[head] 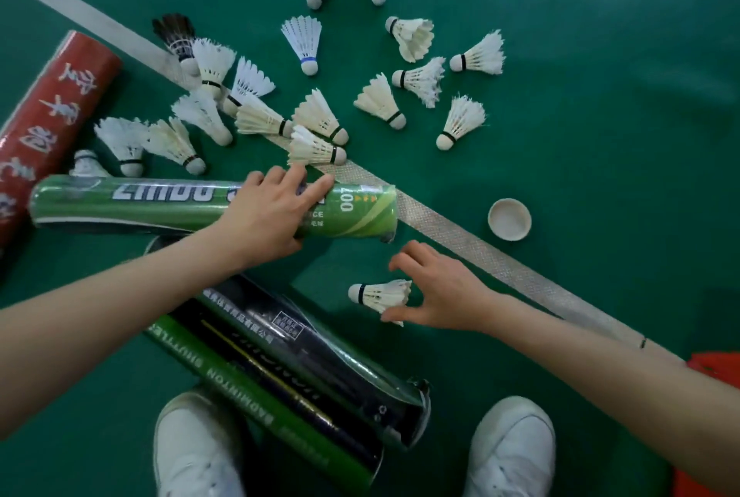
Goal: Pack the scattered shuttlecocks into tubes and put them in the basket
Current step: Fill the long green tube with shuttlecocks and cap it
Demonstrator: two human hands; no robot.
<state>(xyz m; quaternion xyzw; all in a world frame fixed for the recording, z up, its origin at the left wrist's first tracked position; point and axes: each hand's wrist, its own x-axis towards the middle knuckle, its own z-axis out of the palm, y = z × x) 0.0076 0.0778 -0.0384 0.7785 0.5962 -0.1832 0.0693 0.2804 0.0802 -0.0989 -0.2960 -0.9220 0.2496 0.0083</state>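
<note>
A green tube lies on its side across the green court floor, its open mouth pointing right. My left hand wraps around it near that mouth. My right hand hovers with fingers spread around the feather end of a white shuttlecock lying on the floor just below the tube's mouth; thumb and fingers bracket it without a clear grip. Several white shuttlecocks lie scattered beyond the tube, along with one black-feathered shuttlecock.
The tube's cream cap lies to the right. A red tube lies at the left. A black tube and a green-black tube rest between my white shoes. An orange basket edge shows at the right. White court lines cross the floor.
</note>
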